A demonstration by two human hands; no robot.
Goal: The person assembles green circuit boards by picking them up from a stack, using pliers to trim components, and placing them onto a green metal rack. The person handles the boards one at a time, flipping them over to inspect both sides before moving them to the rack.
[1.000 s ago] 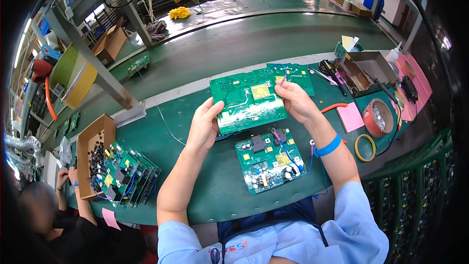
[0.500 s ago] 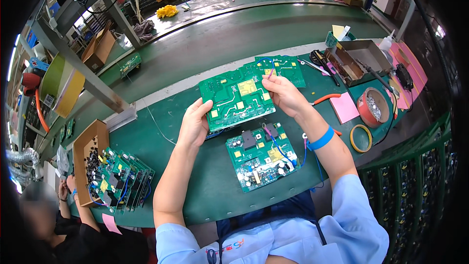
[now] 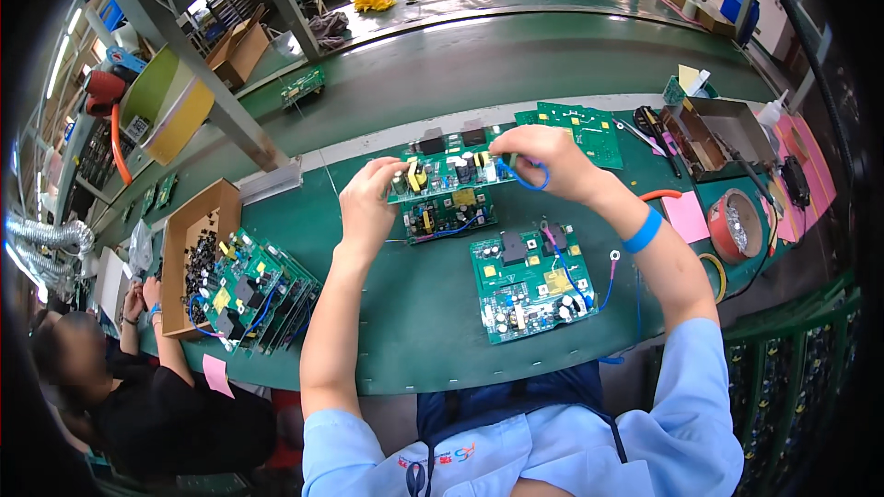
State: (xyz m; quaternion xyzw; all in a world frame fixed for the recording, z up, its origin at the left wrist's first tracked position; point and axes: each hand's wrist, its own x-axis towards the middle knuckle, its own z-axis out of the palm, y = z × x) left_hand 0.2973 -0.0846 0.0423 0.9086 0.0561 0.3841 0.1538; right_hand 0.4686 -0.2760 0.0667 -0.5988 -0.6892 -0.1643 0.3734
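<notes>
While your left hand and right hand grasp the board by its ends above the mat, a second board lies below. Cardboard box far left beside stacked boards; pink notes, tape roll right.

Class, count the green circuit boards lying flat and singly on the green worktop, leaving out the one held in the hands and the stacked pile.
3: one near board, one under the held board, one far right. More may be hidden.
</notes>
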